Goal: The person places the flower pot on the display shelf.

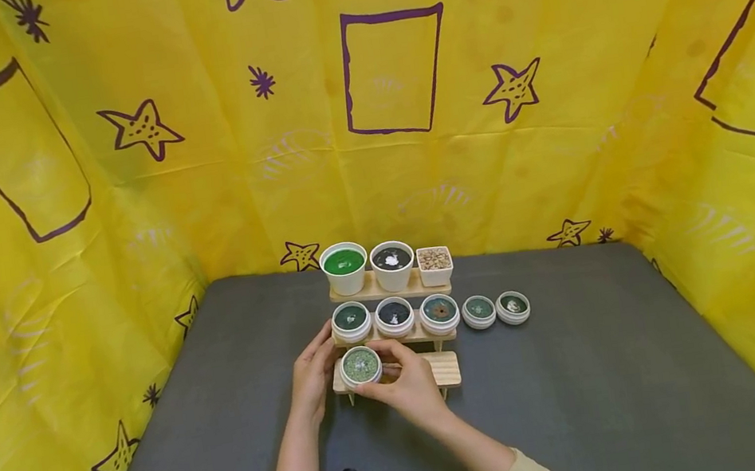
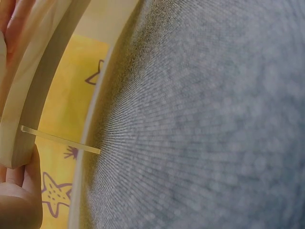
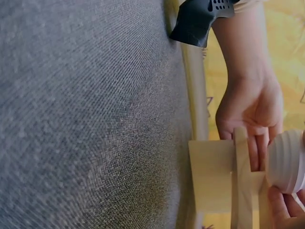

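Note:
My right hand (image 1: 409, 384) pinches a small white bowl (image 1: 361, 367) of speckled green material between thumb and fingers. The bowl is at the left end of the lowest step of a wooden tiered stand (image 1: 445, 369). My left hand (image 1: 314, 377) is at the stand's left side, its fingers fairly straight and reaching to the end of the boards. In the left wrist view, fingers (image 2: 31, 179) lie against the end of a wooden board (image 2: 35, 86). The ribbed side of the white bowl (image 3: 286, 160) shows in the right wrist view.
On the middle step sit three white bowls, one with dark blue contents (image 1: 394, 315). The top step carries a green-filled cup (image 1: 344, 268), a dark-filled cup (image 1: 392, 265) and a square cup of grains (image 1: 436, 266). Two small bowls (image 1: 478, 311) stand right of the stand on the grey table (image 1: 589, 399).

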`<state>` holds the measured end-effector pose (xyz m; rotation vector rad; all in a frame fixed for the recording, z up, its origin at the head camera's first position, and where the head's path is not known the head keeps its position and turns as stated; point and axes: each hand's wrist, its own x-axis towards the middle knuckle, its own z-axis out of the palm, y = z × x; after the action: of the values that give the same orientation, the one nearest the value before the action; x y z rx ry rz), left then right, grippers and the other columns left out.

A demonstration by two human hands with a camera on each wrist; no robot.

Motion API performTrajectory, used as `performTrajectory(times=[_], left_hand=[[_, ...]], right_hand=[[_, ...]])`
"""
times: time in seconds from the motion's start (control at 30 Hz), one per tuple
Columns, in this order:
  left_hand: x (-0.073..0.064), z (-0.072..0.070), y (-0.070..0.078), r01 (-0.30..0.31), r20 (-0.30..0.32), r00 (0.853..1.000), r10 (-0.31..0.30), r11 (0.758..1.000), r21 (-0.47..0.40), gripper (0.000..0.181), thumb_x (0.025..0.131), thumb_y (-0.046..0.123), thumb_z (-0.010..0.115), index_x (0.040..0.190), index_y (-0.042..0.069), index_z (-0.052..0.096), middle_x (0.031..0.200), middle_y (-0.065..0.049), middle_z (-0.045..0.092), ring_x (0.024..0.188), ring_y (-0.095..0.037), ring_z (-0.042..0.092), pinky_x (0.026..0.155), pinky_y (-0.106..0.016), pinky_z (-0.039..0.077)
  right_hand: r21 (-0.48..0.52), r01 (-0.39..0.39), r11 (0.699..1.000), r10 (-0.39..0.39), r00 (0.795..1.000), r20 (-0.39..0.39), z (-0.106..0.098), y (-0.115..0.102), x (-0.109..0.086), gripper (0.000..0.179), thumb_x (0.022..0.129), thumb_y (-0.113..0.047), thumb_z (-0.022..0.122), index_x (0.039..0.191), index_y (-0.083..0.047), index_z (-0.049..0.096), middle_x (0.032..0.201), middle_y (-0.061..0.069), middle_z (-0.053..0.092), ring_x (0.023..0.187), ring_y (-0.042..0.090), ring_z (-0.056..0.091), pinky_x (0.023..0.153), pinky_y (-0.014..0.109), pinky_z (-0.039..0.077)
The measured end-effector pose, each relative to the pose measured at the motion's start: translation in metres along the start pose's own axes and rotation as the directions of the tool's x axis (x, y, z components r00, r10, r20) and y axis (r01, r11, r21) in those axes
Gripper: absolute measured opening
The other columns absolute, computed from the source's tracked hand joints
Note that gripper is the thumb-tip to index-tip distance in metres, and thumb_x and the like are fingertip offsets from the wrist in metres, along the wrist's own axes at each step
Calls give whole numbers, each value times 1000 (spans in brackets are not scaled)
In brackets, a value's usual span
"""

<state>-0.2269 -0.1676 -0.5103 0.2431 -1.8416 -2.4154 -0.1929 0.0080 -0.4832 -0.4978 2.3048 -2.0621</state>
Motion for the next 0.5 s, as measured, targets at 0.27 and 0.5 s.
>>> performTrajectory(times=[0.27,0.5], left_hand=[[-1,0,0,12,7,1000,-12,1000,-2,49,101,18,55,146,3,46,109,25,68,97,5,67,88,-14,51],[-1,0,0,4,3,1000,-4,1000,-1,49,101,17,55,146,3,46,112,24,67,99,6,66,89,-13,50]], right_hand=[[33,10,999,-9,1000,-15,8,6,3,59,70,0,86,123,-2,62,116,21,70,103,32,71,85,38,59],[-23,1,1000,-2,999,-37,11,6,5,57,70,-9,88,120,-4,64,114,18,70,102,26,71,82,24,58]])
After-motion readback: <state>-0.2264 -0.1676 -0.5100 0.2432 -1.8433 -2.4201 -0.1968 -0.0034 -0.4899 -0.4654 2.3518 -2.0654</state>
